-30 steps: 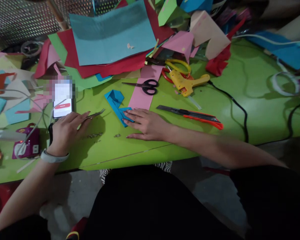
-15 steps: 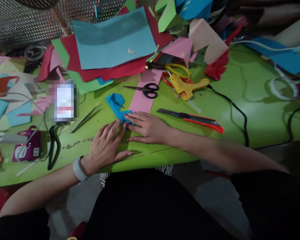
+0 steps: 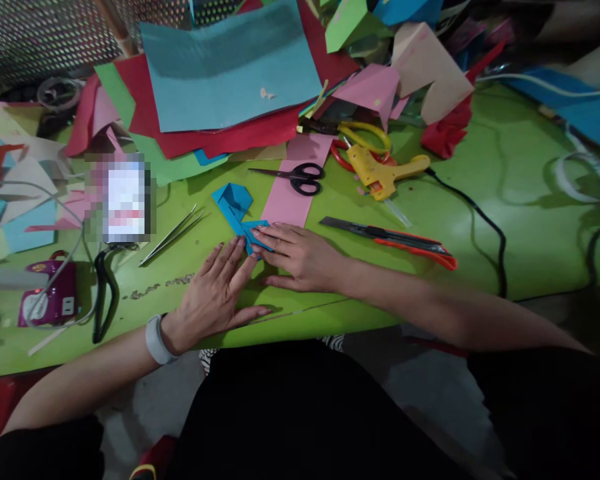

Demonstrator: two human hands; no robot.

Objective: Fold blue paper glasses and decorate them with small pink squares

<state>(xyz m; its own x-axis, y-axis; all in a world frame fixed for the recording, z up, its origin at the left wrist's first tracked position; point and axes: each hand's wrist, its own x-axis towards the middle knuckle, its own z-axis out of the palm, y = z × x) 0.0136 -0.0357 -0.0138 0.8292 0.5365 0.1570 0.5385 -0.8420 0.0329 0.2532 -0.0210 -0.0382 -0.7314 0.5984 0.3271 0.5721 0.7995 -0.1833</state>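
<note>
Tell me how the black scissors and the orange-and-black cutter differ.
The cutter looks clearly longer than the scissors. The cutter is orange and black, while the scissors' ring handles are plain black. The scissors lie across the pink paper; the cutter lies on the green table. Both lie untouched, blades pointing roughly left.

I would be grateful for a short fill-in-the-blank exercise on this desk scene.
The left hand and right hand touch folded paper coloured ____.
The sheet partly under the black scissors is ____.
The glue gun is mainly ____.
The pale wristband is worn on the ____ side.

Missing words: blue; pink; yellow; left.
</note>
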